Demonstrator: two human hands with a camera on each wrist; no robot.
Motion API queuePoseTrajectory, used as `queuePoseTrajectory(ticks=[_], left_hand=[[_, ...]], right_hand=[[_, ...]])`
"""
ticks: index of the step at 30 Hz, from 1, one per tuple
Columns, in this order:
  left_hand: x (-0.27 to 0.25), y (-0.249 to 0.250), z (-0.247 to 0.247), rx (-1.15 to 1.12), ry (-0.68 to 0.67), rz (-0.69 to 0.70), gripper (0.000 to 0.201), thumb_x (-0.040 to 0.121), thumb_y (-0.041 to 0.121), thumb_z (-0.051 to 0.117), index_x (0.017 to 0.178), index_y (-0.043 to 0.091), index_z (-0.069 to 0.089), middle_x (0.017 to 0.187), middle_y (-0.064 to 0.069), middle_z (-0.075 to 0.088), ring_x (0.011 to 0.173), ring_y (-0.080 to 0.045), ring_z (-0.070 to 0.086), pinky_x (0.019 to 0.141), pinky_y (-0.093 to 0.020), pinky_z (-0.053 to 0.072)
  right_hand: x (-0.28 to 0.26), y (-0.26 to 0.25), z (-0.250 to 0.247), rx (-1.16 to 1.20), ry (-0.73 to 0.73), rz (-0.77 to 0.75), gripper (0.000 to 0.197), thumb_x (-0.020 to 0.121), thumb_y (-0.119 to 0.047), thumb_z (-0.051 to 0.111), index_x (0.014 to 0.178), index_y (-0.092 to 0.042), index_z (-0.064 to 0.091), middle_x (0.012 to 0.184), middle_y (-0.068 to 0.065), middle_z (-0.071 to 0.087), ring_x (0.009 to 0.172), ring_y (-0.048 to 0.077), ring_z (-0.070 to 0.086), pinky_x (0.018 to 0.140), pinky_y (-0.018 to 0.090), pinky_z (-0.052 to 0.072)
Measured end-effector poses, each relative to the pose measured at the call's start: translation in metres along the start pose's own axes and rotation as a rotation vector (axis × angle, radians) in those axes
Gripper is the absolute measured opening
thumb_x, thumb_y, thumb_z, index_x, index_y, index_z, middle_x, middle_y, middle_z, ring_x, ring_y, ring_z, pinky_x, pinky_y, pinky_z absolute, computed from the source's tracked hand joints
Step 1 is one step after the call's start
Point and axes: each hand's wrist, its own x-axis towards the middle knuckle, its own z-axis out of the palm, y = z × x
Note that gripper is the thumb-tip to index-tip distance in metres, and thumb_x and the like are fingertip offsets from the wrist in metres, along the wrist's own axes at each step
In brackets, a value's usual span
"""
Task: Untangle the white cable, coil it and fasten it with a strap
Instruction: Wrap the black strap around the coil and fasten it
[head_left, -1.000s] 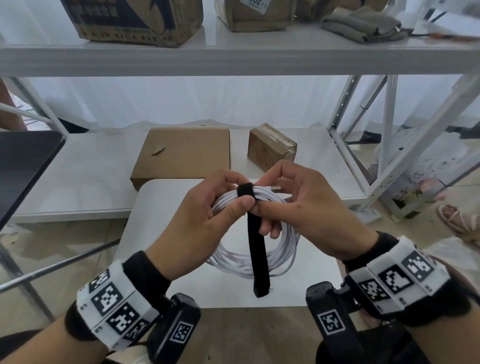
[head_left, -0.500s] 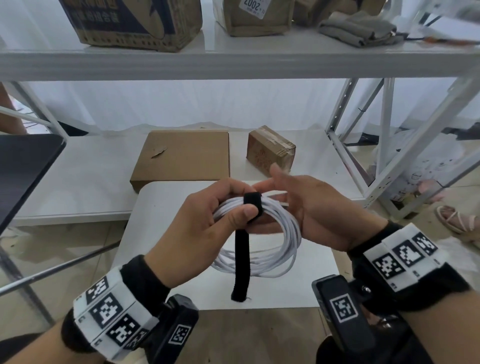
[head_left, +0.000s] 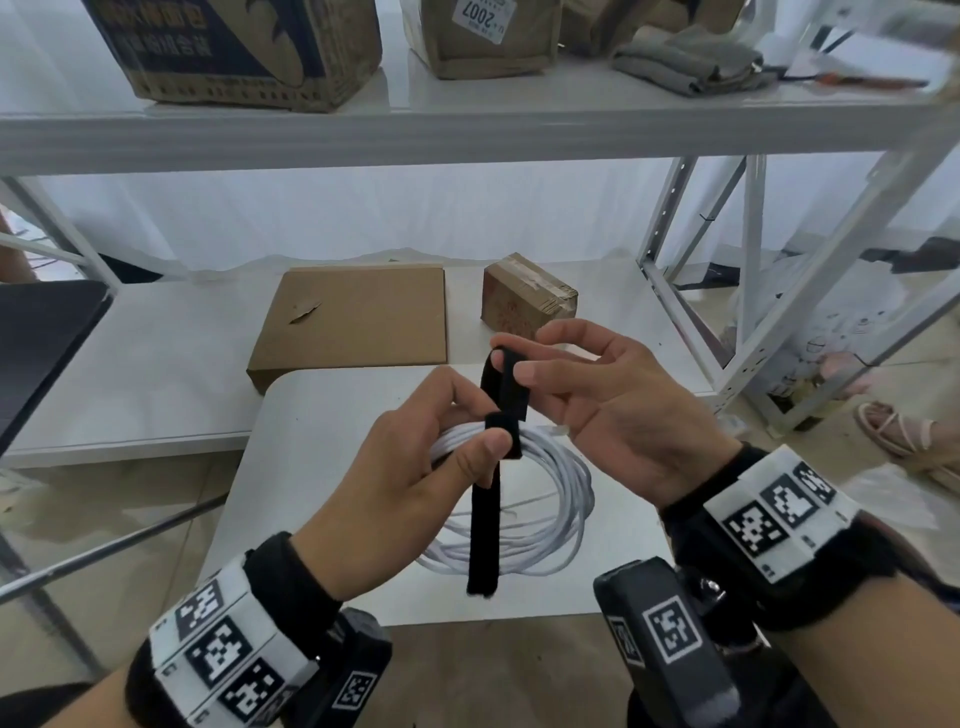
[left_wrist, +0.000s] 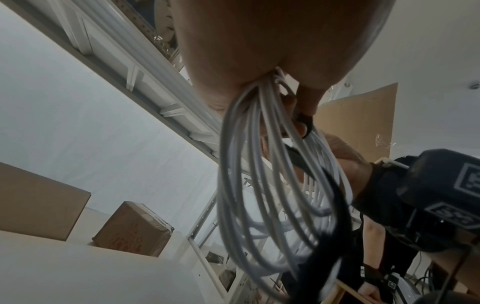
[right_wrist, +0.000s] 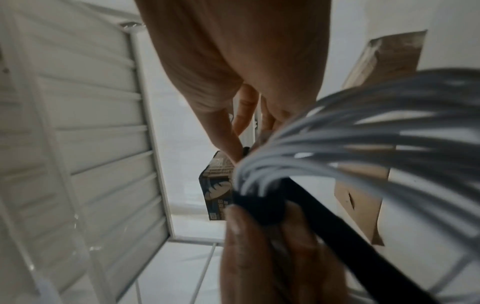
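Left hand (head_left: 415, 470) grips the coiled white cable (head_left: 545, 499) at its top above the small white table (head_left: 311, 467), thumb pressing the black strap (head_left: 485, 525) onto the bundle, while right hand (head_left: 613, 415) pinches the strap's upper end between thumb and forefinger, long tail hanging down.

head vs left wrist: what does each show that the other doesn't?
Head only: right hand pinching the black strap end up above the coil; left hand thumb pressing the strap onto the white cable; white table; upper shelf boxes.

Left wrist only: the coil's loops hanging below the left grip, fanned apart.

Both: cable, strap, flat cardboard box, small taped box.
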Motion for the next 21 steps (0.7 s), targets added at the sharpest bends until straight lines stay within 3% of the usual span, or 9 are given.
queuePoseTrajectory(ticks=[3,6,10,12,14,16,19,21], left_hand=[[0.0,0.0,0.0,0.005,-0.031,-0.06,0.021,0.096,0.033,0.058,0.097,0.013,0.052,0.075,0.002,0.072,0.07,-0.017,0.067,0.067,-0.024,0.05],[0.001,-0.001,0.001,0.029,-0.066,-0.111,0.019,0.098,0.032,0.057,0.096,0.015,0.049,0.083,0.006,0.076,0.08,-0.017,0.071,0.074,-0.033,0.053],[0.002,-0.004,0.004,0.105,-0.078,-0.161,0.023,0.097,0.042,0.053,0.098,0.02,0.046,0.09,0.018,0.075,0.058,-0.023,0.056,0.062,-0.043,0.048],[0.004,-0.008,0.004,0.122,-0.045,-0.195,0.019,0.098,0.044,0.05,0.103,0.026,0.044,0.09,0.021,0.074,0.06,-0.028,0.056,0.063,-0.044,0.049],[0.007,-0.013,0.002,0.118,-0.015,-0.21,0.011,0.101,0.04,0.049,0.11,0.033,0.047,0.087,0.016,0.074,0.057,-0.022,0.055,0.059,-0.044,0.047],[0.01,-0.017,-0.001,0.05,0.03,-0.218,0.009,0.104,0.033,0.049,0.109,0.031,0.055,0.083,0.007,0.074,0.051,-0.008,0.047,0.052,-0.034,0.038],[0.014,-0.02,-0.004,-0.214,0.125,-0.308,0.014,0.105,0.023,0.049,0.105,0.015,0.06,0.082,-0.008,0.071,0.05,-0.011,0.035,0.048,-0.024,0.031],[0.016,-0.021,-0.007,-0.339,0.195,-0.379,0.017,0.105,0.023,0.048,0.105,0.01,0.059,0.082,-0.011,0.069,0.051,-0.011,0.032,0.046,-0.022,0.03]], right_hand=[[0.002,0.0,0.0,0.083,-0.02,-0.001,0.031,0.068,0.013,0.066,0.092,-0.005,0.058,0.117,0.031,0.067,0.097,0.031,0.071,0.087,0.035,0.058],[0.003,-0.001,0.002,0.129,-0.034,-0.031,0.029,0.069,0.012,0.065,0.092,-0.005,0.058,0.118,0.03,0.067,0.096,0.028,0.071,0.086,0.033,0.058],[0.004,-0.002,0.003,0.131,-0.057,-0.055,0.027,0.071,0.012,0.064,0.09,-0.005,0.059,0.119,0.028,0.067,0.096,0.027,0.072,0.083,0.029,0.057],[0.002,0.0,0.005,0.082,-0.095,-0.07,0.023,0.071,0.012,0.064,0.088,-0.004,0.06,0.116,0.026,0.069,0.095,0.026,0.072,0.082,0.029,0.057],[0.0,0.003,0.006,0.048,-0.136,-0.084,0.02,0.074,0.012,0.062,0.088,-0.002,0.06,0.111,0.023,0.07,0.094,0.026,0.073,0.08,0.031,0.058],[-0.002,0.005,0.007,0.046,-0.158,-0.092,0.016,0.077,0.01,0.061,0.09,0.001,0.06,0.107,0.021,0.071,0.091,0.026,0.072,0.077,0.035,0.06],[-0.003,0.006,0.007,0.043,-0.151,-0.12,0.011,0.079,0.004,0.062,0.089,0.0,0.064,0.107,0.021,0.071,0.085,0.026,0.071,0.078,0.035,0.058],[-0.003,0.006,0.008,0.021,-0.157,-0.13,0.007,0.084,-0.003,0.061,0.09,-0.003,0.066,0.109,0.021,0.07,0.085,0.029,0.069,0.081,0.035,0.057]])
